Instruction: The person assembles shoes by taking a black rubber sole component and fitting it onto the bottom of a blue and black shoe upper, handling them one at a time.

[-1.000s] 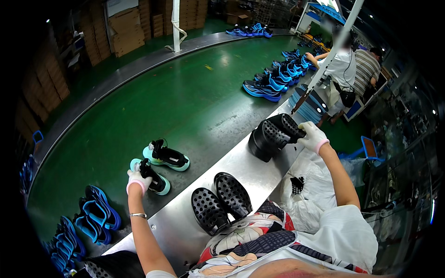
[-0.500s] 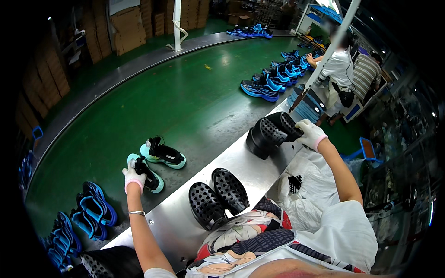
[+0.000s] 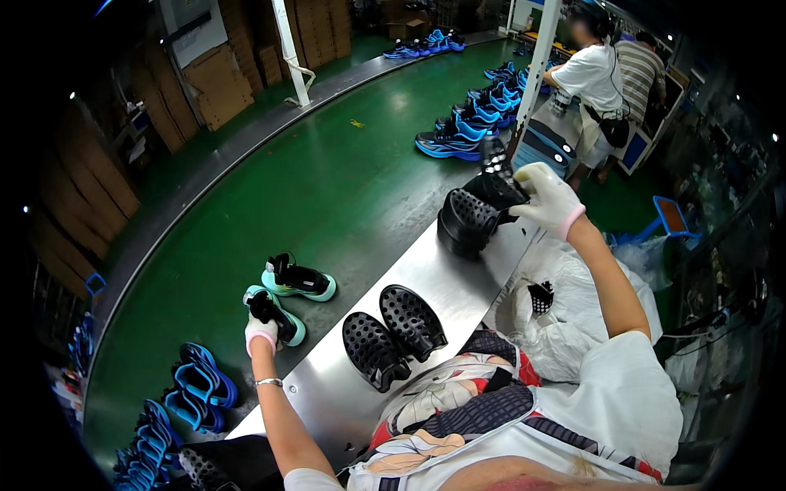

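Observation:
My left hand (image 3: 262,333), in a white glove, grips the heel of a black and teal sneaker (image 3: 277,314) on the green conveyor belt (image 3: 327,172). Its mate (image 3: 298,279) lies just beyond it. My right hand (image 3: 547,196), also gloved, holds a black perforated insole (image 3: 496,169) lifted off a stack of black insoles (image 3: 467,222) on the steel table (image 3: 446,282). Two more black perforated insoles (image 3: 393,331) lie side by side on the table close to my body.
Blue sneakers (image 3: 196,386) lie on the belt at lower left, more blue sneakers (image 3: 465,131) farther along. Two other people (image 3: 610,74) stand at the belt's far right. White plastic bags (image 3: 565,303) sit beside my right arm. Cardboard boxes (image 3: 221,86) line the far side.
My right hand has raised one insole from the stack. My left hand stays on the black and teal sneaker as the belt carries the pair a little along.

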The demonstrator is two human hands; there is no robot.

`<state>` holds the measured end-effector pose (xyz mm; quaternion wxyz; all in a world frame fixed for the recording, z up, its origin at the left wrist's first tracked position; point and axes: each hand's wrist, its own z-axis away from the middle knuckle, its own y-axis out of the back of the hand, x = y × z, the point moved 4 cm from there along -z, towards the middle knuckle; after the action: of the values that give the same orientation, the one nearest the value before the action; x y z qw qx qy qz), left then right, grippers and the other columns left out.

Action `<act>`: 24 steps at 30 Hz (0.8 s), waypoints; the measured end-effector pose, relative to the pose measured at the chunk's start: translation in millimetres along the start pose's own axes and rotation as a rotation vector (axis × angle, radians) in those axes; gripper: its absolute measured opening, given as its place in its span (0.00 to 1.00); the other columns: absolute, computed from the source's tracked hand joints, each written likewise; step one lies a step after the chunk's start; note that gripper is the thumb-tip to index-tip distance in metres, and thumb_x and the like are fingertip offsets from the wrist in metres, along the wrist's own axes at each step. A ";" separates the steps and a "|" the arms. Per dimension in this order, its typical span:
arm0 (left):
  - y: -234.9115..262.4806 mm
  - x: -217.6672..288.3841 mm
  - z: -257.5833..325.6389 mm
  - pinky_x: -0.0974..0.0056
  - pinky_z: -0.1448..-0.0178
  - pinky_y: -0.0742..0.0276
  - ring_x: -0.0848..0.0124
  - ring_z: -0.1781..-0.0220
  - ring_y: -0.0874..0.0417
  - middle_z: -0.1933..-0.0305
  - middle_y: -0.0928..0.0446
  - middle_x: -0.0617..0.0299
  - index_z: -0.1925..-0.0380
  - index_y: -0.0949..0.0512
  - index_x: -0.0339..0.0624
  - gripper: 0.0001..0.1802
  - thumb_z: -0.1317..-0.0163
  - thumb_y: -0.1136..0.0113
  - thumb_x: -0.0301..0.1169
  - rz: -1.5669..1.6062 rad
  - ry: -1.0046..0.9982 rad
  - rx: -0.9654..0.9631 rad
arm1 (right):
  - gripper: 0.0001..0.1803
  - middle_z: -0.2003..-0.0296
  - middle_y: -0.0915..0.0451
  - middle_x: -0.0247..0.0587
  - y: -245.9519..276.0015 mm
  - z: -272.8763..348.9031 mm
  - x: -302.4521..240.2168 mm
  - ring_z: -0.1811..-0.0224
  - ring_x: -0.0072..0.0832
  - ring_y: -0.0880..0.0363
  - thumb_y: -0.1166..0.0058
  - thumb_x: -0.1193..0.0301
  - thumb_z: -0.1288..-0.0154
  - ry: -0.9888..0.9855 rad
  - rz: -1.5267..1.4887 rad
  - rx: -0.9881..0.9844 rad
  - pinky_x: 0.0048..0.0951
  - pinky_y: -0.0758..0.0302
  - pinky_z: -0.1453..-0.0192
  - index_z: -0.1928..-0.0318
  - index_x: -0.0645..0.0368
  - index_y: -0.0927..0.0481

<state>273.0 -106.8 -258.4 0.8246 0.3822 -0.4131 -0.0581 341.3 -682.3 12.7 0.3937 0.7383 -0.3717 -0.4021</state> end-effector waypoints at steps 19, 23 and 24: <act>-6.4 138.2 183.7 0.58 0.32 0.29 0.60 0.36 0.26 0.37 0.30 0.52 0.34 0.41 0.30 0.41 0.37 0.42 0.49 1.211 -0.717 -0.860 | 0.28 0.51 0.25 0.45 -120.8 2.7 -221.1 0.51 0.45 0.23 0.31 0.65 0.49 0.791 -0.534 -0.370 0.38 0.24 0.47 0.49 0.58 0.27; -12.1 124.2 165.2 0.62 0.36 0.29 0.67 0.43 0.24 0.43 0.27 0.56 0.40 0.32 0.33 0.21 0.32 0.59 0.24 1.199 -0.721 -0.657 | 0.28 0.51 0.24 0.49 -133.3 -2.1 -224.1 0.51 0.47 0.23 0.34 0.64 0.46 0.621 -0.633 -0.503 0.39 0.26 0.44 0.45 0.59 0.26; -13.8 116.5 159.5 0.58 0.33 0.30 0.62 0.40 0.26 0.41 0.29 0.54 0.37 0.36 0.34 0.25 0.32 0.52 0.33 1.186 -0.704 -0.597 | 0.28 0.53 0.23 0.50 -139.7 -3.3 -227.2 0.51 0.47 0.23 0.34 0.63 0.46 0.563 -0.548 -0.537 0.39 0.26 0.44 0.46 0.59 0.25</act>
<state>236.2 -257.4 -135.1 0.6053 -0.1857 -0.7557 0.1676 285.8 -426.9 -40.6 0.5355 0.7616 0.0748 -0.3573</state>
